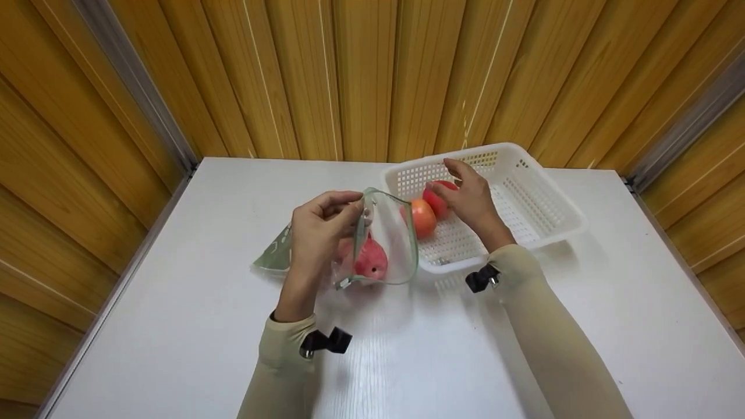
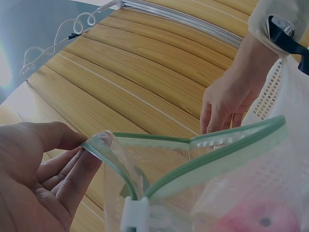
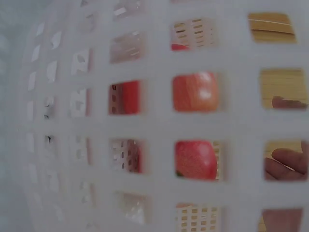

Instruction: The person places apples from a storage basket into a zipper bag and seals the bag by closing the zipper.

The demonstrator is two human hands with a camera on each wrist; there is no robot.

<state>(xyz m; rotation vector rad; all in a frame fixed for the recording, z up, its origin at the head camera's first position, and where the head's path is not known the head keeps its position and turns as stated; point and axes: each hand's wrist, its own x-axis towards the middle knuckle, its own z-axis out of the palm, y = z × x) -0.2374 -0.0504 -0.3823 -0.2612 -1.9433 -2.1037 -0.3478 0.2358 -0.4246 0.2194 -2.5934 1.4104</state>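
White table | left hand pinches clear bag | right hand spread wide, partly hiding red fruit

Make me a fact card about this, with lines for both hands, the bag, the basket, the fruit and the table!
Left hand: pinches the rim of the clear bag
Bag: green-edged, mouth open
In the bag: pink fruit
Basket: white, holes in its walls
In the basket: orange fruit, red fruit
Right hand: at the red fruit; grip unclear
Table: white

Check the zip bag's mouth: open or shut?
Open: on the zip bag, the green rims stand apart, with the left hand pinching one edge.
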